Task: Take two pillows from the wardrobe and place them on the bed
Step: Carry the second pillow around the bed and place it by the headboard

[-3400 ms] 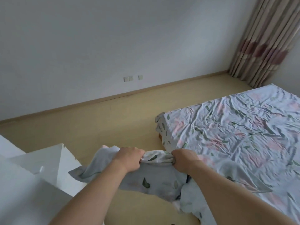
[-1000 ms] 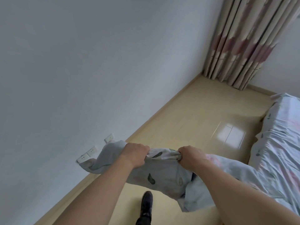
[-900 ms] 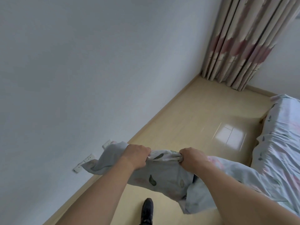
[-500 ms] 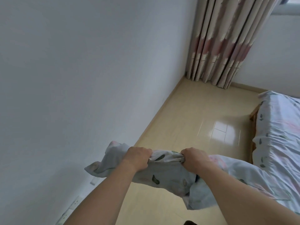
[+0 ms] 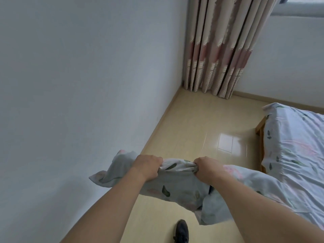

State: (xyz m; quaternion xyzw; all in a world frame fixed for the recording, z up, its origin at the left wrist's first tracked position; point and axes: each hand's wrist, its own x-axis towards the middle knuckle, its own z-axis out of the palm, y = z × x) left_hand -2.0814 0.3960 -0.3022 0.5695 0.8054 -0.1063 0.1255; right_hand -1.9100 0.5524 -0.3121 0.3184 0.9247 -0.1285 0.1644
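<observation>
Both hands are fisted on one bunched edge of limp, leaf-printed bedding, seemingly the pillows (image 5: pixel 177 188): the left hand (image 5: pixel 149 166) and the right hand (image 5: pixel 206 167) sit near each other with gathered cloth taut between them. I cannot tell whether this is one pillow or two. It hangs in the air over the floor, its right end drooping just beside the bed's near edge.

A plain, matte pale wall (image 5: pixel 78 76) fills the left side. Glossy beige floor (image 5: pixel 201 130) forms a clear strip between wall and bed, showing a bright window reflection. The bed (image 5: pixel 298 146) at right wears a wrinkled sheet in the same leaf-and-pink print, with a bit of wooden frame showing at its corner. Pleated curtains (image 5: pixel 226 46), beige with a dusty pink band, hang to the floor in the far corner. A dark shoe (image 5: pixel 181 230) shows below the cloth.
</observation>
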